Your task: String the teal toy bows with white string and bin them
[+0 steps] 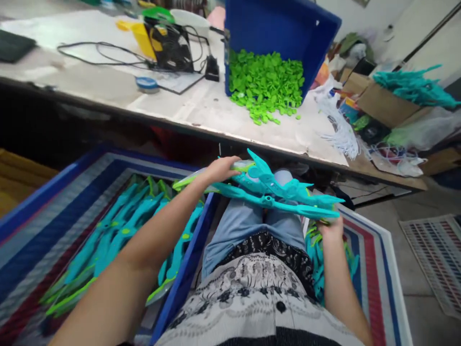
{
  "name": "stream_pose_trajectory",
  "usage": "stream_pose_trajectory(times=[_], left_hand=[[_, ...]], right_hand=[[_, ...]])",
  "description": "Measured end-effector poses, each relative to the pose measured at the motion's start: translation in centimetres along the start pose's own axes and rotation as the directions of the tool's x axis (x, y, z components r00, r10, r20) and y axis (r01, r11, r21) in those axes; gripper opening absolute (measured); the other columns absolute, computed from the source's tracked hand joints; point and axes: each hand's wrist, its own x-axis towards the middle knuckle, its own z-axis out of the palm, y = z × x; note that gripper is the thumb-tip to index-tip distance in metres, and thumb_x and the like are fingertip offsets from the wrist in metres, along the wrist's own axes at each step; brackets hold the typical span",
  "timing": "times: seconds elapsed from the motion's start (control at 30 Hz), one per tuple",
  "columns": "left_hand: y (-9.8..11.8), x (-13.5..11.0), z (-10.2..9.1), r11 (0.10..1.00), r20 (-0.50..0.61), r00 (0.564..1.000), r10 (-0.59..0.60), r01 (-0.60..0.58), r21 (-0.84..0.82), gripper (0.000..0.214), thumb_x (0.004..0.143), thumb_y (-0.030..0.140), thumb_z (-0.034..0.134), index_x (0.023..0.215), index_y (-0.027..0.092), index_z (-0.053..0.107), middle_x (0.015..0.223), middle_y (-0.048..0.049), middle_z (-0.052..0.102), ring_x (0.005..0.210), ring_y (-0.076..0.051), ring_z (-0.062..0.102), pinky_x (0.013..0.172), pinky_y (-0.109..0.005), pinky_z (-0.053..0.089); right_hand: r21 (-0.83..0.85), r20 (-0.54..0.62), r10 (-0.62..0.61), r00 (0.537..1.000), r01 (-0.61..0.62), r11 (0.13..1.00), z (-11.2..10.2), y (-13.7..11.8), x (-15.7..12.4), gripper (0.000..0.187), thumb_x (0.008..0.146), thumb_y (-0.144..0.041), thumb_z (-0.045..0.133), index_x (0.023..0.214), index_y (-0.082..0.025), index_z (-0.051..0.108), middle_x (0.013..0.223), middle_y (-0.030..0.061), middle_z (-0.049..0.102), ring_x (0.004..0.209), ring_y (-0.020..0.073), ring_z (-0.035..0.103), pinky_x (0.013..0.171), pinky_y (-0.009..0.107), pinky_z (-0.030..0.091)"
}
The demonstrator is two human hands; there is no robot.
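Across my lap lies a long teal plastic piece with pointed arms and lime-green, partly clear edging; I cannot tell its exact kind. My left hand is closed on its left part, near the green edging. At its far right end my right hand grips the tip, its fingers partly hidden behind the piece. Similar teal pieces with green ends lie side by side in a blue-rimmed striped tray at my left. More teal and green parts lie in a white-rimmed striped tray at my right.
On the worktable ahead, a tipped blue bin spills small lime-green parts. A black fan, cables and a blue tape roll stand left of it. White strings and a cardboard box of teal parts are at the right.
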Motion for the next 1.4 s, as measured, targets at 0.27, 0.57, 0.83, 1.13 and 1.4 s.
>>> stream_pose_trajectory(times=[0.27,0.57,0.83,1.13,1.4], left_hand=[[0.7,9.4,2.8,1.000,0.243,0.970,-0.014,0.014,0.001,0.057,0.073,0.042,0.065,0.123,0.015,0.060,0.116,-0.0132,0.068,0.101,-0.029,0.063,0.082,-0.030,0.044],[0.0,8.1,4.8,0.979,0.289,0.943,-0.166,0.123,0.160,0.057,0.074,0.062,0.057,0.107,0.016,0.064,0.098,-0.0106,0.071,0.087,-0.028,0.064,0.072,-0.029,0.045],[-1.1,5.5,5.0,0.996,0.263,0.962,-0.066,0.079,-0.041,0.062,0.069,0.069,0.055,0.104,0.018,0.060,0.087,-0.0049,0.067,0.075,-0.021,0.059,0.065,-0.028,0.043],[-0.7,1.9,2.2,0.975,0.544,0.836,-0.077,0.177,-0.133,0.057,0.072,0.069,0.057,0.094,0.017,0.058,0.083,-0.0017,0.065,0.079,-0.021,0.061,0.063,-0.025,0.046],[0.3,1.7,0.4,0.987,0.115,0.983,0.144,-0.152,0.059,0.087,0.079,0.061,0.058,0.148,0.017,0.030,0.152,-0.0168,0.035,0.140,-0.035,0.031,0.112,-0.050,0.032]], right_hand=[[0.122,-0.115,0.425,0.898,-0.411,0.903,-2.9,0.4,-1.4,0.057,0.090,-0.069,0.029,0.089,-0.024,0.065,0.067,0.0061,0.071,0.067,0.0250,0.069,0.074,0.045,0.056],[-0.407,0.060,0.644,0.763,-0.570,0.714,-5.7,0.9,-3.5,0.076,0.085,-0.078,0.029,0.082,-0.013,0.068,0.071,0.0142,0.072,0.061,0.0244,0.069,0.062,0.038,0.057],[-0.737,0.655,-0.146,0.741,0.670,0.092,-4.2,-4.5,0.9,0.048,0.084,-0.057,0.057,0.108,-0.018,0.068,0.104,0.0130,0.069,0.100,0.0300,0.062,0.091,0.046,0.048],[-0.445,0.778,0.299,0.552,0.821,-0.358,-0.5,0.3,3.1,0.040,0.079,-0.019,0.064,0.118,-0.012,0.057,0.104,0.0141,0.067,0.096,0.0271,0.061,0.085,0.039,0.042],[-0.265,0.954,0.000,0.300,0.842,-0.469,5.2,-4.6,4.4,0.044,0.080,-0.023,0.059,0.122,-0.011,0.059,0.096,0.0129,0.067,0.093,0.0273,0.055,0.090,0.043,0.035]])
